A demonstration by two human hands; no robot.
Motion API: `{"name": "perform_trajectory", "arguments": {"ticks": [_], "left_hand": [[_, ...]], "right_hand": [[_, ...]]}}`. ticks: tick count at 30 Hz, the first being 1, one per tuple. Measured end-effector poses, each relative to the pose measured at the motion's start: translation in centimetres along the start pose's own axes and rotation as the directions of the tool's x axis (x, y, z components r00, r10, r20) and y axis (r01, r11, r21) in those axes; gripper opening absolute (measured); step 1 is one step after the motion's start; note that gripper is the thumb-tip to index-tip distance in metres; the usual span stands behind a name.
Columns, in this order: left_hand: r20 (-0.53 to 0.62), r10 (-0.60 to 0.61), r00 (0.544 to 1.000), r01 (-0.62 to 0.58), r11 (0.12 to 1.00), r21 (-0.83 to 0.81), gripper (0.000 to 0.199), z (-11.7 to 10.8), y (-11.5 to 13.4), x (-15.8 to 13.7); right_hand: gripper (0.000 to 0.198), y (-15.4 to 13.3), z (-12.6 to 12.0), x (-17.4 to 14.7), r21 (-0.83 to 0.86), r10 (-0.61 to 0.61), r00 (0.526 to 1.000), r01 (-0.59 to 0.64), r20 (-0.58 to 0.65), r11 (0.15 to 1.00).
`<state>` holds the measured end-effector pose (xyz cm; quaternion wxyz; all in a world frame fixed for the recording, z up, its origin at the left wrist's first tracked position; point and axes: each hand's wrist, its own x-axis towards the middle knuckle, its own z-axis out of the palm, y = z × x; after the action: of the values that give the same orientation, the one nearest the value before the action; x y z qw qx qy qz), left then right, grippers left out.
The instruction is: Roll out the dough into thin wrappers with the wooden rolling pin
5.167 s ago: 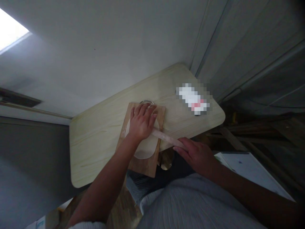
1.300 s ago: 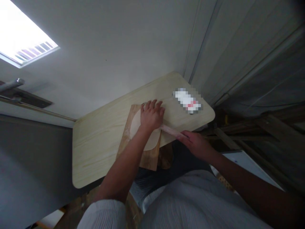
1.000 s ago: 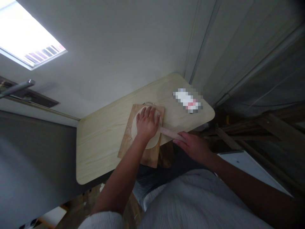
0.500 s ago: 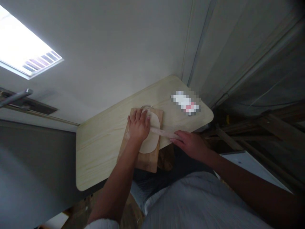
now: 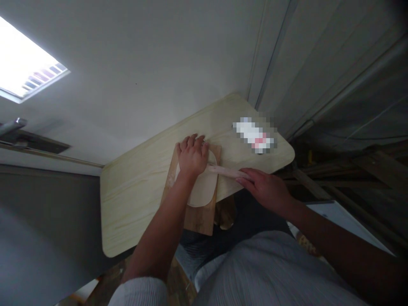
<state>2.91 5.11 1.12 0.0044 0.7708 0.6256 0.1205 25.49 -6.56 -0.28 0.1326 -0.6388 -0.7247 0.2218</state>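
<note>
A flat, pale sheet of dough [image 5: 202, 193] with rounded ends lies on a wooden cutting board [image 5: 199, 221]. Across it reaches a light wooden rolling pin [image 5: 225, 171], jutting past the board's right edge. My right hand [image 5: 266, 187] is closed around the pin's right end. My left hand [image 5: 193, 159] lies palm down over the upper dough, fingers stretched out past the board's far edge. The pin's left end disappears beneath this hand, so I cannot tell exactly how the palm meets it.
The board rests on a pale wood-grain table [image 5: 134, 195] against a white wall or door with a metal handle [image 5: 15, 127]. A blurred-out white and red item [image 5: 255, 135] lies at the table's right. Wooden beams [image 5: 309, 180] stand beyond that end.
My left hand has slid away from me over the dough, its fingertips now beyond the board's far edge. The rolling pin and right hand moved slightly the same way. The view shifted a little.
</note>
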Motion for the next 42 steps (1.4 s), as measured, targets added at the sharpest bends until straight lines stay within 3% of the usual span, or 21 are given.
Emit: {"name": "perform_trajectory", "arguments": {"ticks": [12, 23, 42], "left_hand": [[-0.050, -0.054, 0.997, 0.052, 0.998, -0.040, 0.048, 0.7, 1.4, 3.7], [-0.067, -0.071, 0.995, 0.070, 0.997, -0.026, 0.050, 1.2, 2.2, 6.3], [-0.042, -0.022, 0.999, 0.023, 1.000, 0.016, 0.043, 0.5, 1.3, 2.7]], "right_hand": [[0.047, 0.6, -0.8, 2.2, -0.095, -0.037, 0.997, 0.031, -0.069, 0.995], [0.049, 1.0, -1.0, 3.5, -0.101, 0.086, 0.991, -0.096, -0.098, 0.990], [0.047, 0.1, -0.5, 1.1, -0.083, -0.040, 0.995, 0.033, -0.088, 0.996]]}}
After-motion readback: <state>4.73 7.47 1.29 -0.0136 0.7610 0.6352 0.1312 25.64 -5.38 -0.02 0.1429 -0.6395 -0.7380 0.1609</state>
